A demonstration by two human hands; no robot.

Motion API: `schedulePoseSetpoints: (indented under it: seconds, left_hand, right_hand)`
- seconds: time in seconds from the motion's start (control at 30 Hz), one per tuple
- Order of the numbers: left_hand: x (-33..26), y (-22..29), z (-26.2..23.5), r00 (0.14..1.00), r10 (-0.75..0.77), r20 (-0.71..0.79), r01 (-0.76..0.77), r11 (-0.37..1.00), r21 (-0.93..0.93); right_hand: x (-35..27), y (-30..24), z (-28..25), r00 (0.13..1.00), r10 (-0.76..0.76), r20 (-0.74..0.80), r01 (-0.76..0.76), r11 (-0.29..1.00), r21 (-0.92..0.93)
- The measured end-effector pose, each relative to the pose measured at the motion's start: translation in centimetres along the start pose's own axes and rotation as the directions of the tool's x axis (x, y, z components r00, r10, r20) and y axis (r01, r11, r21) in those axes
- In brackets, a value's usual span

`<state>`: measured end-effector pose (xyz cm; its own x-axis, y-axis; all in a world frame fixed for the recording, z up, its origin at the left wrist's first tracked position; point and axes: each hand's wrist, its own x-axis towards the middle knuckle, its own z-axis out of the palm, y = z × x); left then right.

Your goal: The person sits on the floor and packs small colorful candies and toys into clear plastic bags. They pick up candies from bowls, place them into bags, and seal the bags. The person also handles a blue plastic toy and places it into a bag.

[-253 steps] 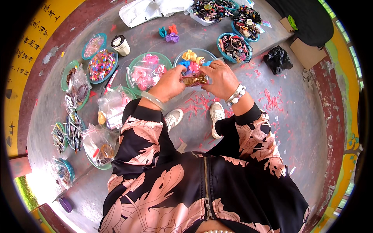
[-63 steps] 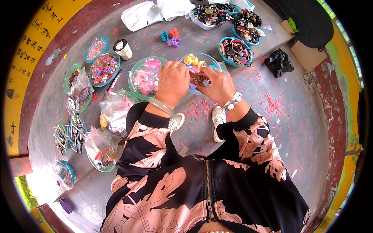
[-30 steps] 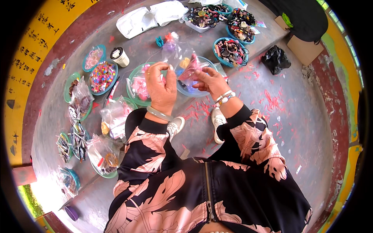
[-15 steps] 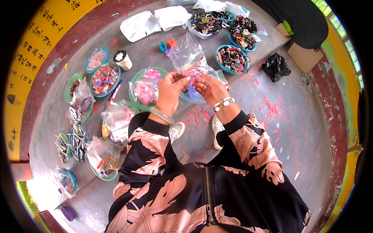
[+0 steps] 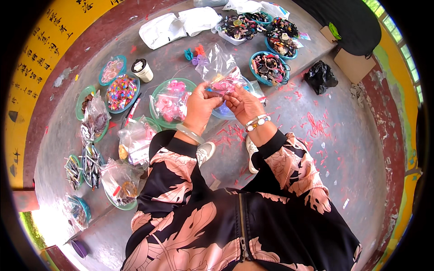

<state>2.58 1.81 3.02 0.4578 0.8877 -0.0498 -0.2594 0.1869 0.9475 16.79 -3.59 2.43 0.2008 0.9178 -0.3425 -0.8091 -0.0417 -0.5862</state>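
My left hand (image 5: 201, 105), with a pale bangle at its wrist, is closed on the near end of a clear plastic bag (image 5: 216, 63). Pink beaded-looking items (image 5: 229, 82) show through the bag; their exact kind is too small to tell. My right hand (image 5: 246, 106), wearing beaded bracelets, pinches the same bag from the other side, its fingertips close to the left ones. Under the hands stands a blue bowl (image 5: 219, 116) holding bluish-purple things, partly covered. Left of it, a green bowl (image 5: 153, 105) contains bagged pink pieces.
Bowls of dark hair ties (image 5: 270, 68) stand at the far right, near a black plastic bag (image 5: 321, 77). A lidded cup (image 5: 143, 70) and a bowl of colourful pieces (image 5: 123, 92) are at left. White bags (image 5: 162, 30) lie farther back. Red scraps (image 5: 316, 126) litter the floor.
The bag's upper part has sunk and crumpled slightly, and more of the pink contents show above my fingers. Both hands have shifted a little, still gripping the bag.
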Motion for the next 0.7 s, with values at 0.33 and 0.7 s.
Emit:
schedulePoseSetpoints:
  seconds: [0.33, 0.7]
  left_hand:
    - [-0.1, 0.0, 0.7, 0.997, 0.051, -0.06, -0.053, 0.998, -0.028]
    - [0.4, 1.6, -2.4, 0.978, -0.208, 0.008, 0.189, 0.872, -0.451]
  right_hand:
    - [-0.3, -0.6, 0.4, 0.996, 0.041, -0.075, -0.05, 0.992, -0.117]
    - [-0.2, -2.5, 0.6, 0.957, -0.291, 0.017, 0.229, 0.714, -0.662]
